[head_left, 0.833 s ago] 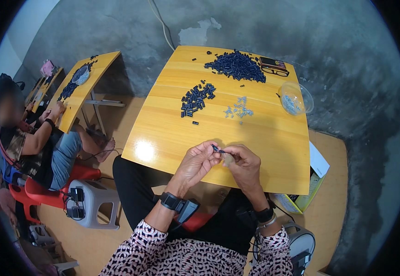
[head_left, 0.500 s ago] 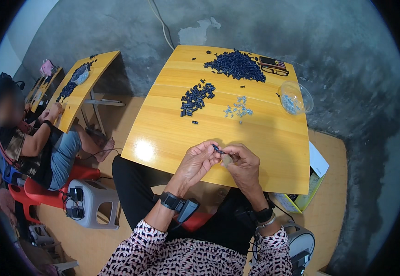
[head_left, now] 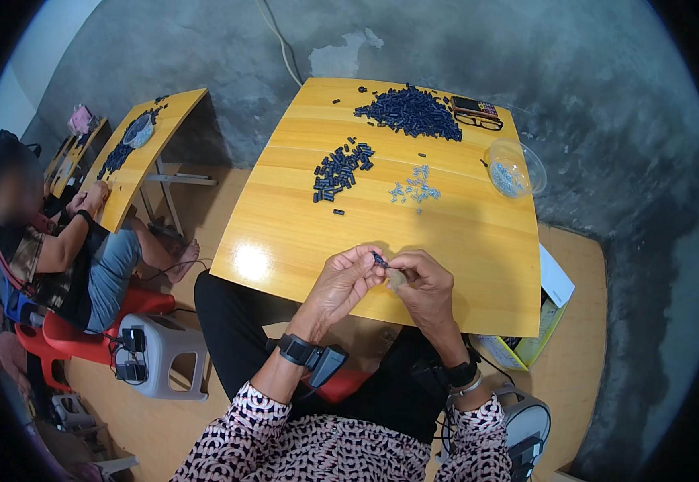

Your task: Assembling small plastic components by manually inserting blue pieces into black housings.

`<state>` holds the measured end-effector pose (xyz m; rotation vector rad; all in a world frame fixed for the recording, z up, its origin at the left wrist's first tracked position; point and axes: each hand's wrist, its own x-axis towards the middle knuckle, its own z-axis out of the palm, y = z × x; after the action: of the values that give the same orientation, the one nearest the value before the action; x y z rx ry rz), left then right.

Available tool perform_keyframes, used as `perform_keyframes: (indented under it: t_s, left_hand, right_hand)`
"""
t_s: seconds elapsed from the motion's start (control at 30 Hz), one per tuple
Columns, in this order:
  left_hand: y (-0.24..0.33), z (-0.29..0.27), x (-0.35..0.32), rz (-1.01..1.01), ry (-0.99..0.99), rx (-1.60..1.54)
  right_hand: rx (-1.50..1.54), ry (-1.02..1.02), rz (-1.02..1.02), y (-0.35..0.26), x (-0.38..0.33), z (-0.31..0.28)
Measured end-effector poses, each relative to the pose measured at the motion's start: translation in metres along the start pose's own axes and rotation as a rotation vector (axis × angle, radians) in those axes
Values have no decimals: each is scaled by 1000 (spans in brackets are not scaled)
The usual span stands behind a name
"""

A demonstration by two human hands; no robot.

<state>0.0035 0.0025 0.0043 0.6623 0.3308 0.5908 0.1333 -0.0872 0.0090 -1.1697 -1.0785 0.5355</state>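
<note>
Centrally, the left hand (head_left: 345, 283) pinches a small dark piece (head_left: 379, 260); the right hand (head_left: 425, 287) bunches beside it, contents unclear. A keypad device (head_left: 476, 106) is too small to read.

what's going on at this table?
A person's left hand pinches a small black part over the near edge of the yellow table. The right hand is close against it; its exact grip is too small to tell. Beyond lie a smaller pile of black parts, some loose silvery pieces and a larger black pile. A co-worker sits at another table on the left.
</note>
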Motion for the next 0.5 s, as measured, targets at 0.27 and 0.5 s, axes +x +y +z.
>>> perform_keyframes:
  t_s: [0.27,0.5]
  left_hand:
    - [-1,-1,0,2,-1,18]
    - [-2,-3,1,25,-10,22]
  right_hand:
    - [-241,-17,-100,-12,2,-3]
    - [-258,-32,-173,-10,2,-2]
